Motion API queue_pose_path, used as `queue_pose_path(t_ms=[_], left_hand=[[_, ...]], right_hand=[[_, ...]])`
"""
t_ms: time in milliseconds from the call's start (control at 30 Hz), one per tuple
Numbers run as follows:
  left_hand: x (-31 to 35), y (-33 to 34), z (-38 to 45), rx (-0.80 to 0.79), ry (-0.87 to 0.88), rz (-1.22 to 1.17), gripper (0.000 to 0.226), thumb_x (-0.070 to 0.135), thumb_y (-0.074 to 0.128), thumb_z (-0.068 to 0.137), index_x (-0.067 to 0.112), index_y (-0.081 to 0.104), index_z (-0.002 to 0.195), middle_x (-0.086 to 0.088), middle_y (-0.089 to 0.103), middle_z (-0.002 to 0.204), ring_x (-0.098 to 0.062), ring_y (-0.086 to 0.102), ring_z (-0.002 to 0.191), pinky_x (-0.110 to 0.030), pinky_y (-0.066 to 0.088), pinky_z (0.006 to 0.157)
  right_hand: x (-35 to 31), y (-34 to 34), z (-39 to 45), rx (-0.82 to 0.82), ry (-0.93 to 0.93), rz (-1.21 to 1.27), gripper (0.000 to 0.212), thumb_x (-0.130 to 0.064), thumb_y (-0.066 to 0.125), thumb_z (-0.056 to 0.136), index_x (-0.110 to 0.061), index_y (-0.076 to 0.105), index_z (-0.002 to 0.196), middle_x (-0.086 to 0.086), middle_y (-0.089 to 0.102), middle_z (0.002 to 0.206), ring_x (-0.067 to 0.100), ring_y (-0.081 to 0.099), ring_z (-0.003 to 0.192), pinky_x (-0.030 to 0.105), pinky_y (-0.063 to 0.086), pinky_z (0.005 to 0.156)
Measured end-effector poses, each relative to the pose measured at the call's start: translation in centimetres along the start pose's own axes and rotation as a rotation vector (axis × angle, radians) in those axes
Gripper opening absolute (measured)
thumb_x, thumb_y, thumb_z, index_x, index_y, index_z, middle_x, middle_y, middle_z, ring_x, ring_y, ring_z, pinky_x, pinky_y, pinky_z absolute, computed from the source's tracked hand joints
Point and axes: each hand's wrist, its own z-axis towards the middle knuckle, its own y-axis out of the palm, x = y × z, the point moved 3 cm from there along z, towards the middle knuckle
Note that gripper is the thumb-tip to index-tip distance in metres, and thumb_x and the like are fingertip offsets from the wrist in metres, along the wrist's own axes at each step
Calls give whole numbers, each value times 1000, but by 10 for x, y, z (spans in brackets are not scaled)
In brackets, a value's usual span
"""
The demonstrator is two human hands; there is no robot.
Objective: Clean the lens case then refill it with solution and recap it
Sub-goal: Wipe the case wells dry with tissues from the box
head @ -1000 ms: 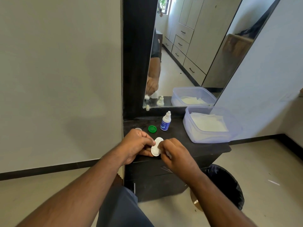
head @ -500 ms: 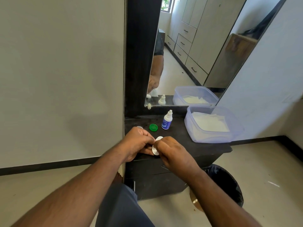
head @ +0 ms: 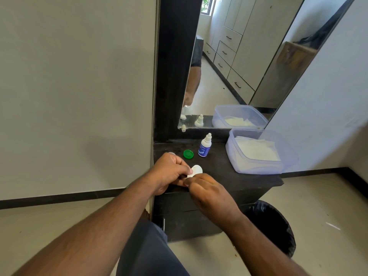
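Dark vanity top point(head: 229, 172) under a tall mirror point(head: 239, 62), pale walls either side: that is where I stand, both hands meeting over the near edge. My left hand point(head: 169, 172) pinches the white case point(head: 196, 169) by its left end, thumb on top and fingers curled beneath, so the case sits just above the top rather than on it. My right hand point(head: 209, 193) closes in from the right, fingers curled down onto the case's near end; from this angle I cannot tell whether they hold a wipe or only rub the well, since the knuckles hide the tips.

Just beyond my left hand lies the green cap point(head: 188, 154), off the case and flat on the top. What may be a second cap peeks from behind my left knuckles, too hidden to be sure. Beside the green cap the bottle point(head: 205, 145) stands upright, its nozzle capped. Farther right sits the tub point(head: 260, 152) with white tissues in it. A black-lined bin point(head: 272, 226) stands on the floor below my right forearm.

I judge I am in the cleaning step: caps off, bottle untouched. Refilling both wells and screwing the caps back on remain.
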Motion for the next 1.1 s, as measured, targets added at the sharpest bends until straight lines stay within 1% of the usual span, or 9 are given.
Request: queue_pose_path(t_ms=[133,200,367,433,533,667,767,933,1100], left_hand=[[-1,1,0,0,-1,6,13,-5,66,81,-11,67,92,-19,67,84,-12,65,53,-19,50,46],[0,-1,1,4,2,27,12,-3,68,80,-10,68,90,-19,66,82,-12,63,53,-18,50,46],[-2,-1,3,-2,-4,10,14,-4,69,79,-12,66,91,-17,65,80,-14,63,54,-20,51,47],[-1,-1,2,-6,-3,12,12,-4,68,79,-10,67,89,-17,66,80,-14,65,55,-21,52,48],[-1,0,2,-15,-18,-16,13,-5,67,80,-12,66,92,-25,67,89,-20,67,63,-23,54,48],[-1,-2,2,-17,-13,-3,14,-4,67,81,-10,67,92,-24,68,88,-19,67,63,-23,54,48],[-2,-1,0,-14,-21,-32,19,-6,66,81,-15,63,97,-27,67,95,-25,68,69,-22,53,46],[0,-1,2,-18,-16,-40,18,-6,66,81,-15,63,96,-27,68,94,-25,68,68,-21,52,45],[-2,0,2,-20,-20,-26,14,-6,66,81,-12,65,93,-24,68,89,-27,69,68,-24,55,47]], right_hand=[[-5,5,-3,22,42,-31,24,-12,77,75,-15,56,85,6,70,100,21,64,91,30,56,71],[-7,7,-6,7,20,-76,24,-15,78,74,-15,57,86,6,70,100,20,64,93,28,56,73],[-7,4,-7,94,37,-40,23,-9,76,75,-12,56,85,8,70,94,21,64,87,28,55,69],[-6,6,-10,126,50,-33,19,-7,76,76,-10,59,84,8,70,91,21,63,84,29,55,68],[-2,6,-13,213,147,38,13,-2,74,76,-7,63,81,8,69,85,22,63,80,32,55,66],[-2,9,-12,200,137,36,8,-5,70,79,-7,63,81,7,68,84,21,62,80,30,54,66],[5,9,-17,230,222,75,4,-8,67,82,-7,63,83,7,68,86,20,61,80,29,53,68],[4,8,-17,236,257,98,4,-10,62,84,-7,62,81,7,67,87,18,61,79,25,51,70],[3,11,-16,298,343,180,16,2,71,76,-7,58,73,5,63,82,17,58,75,28,51,65]])
